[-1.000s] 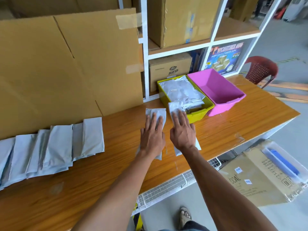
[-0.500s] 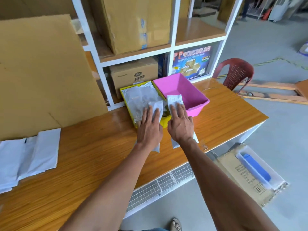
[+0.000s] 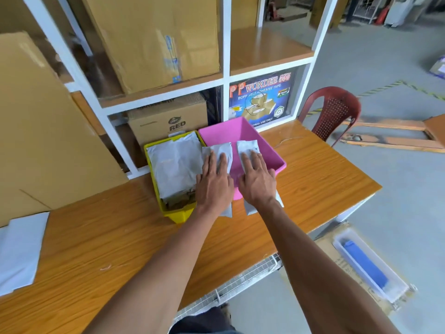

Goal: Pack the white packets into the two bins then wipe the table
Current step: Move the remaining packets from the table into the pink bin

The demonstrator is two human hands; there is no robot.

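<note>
My left hand holds one white packet and my right hand holds another white packet. Both packets are lifted over the pink bin, their far ends above its inside and their near ends hanging below my palms. The pink bin looks bare inside. Beside it on the left, the yellow bin is filled with white packets. More white packets lie at the table's left edge.
The wooden table backs onto a white shelf unit holding cardboard boxes. A large cardboard sheet leans at the left. A red plastic chair stands past the table's right end. A box with a clear tray lies on the floor.
Both hands lifted their packets off the table and carried them forward and right, from in front of the yellow bin to over the pink bin. The view swung right.
</note>
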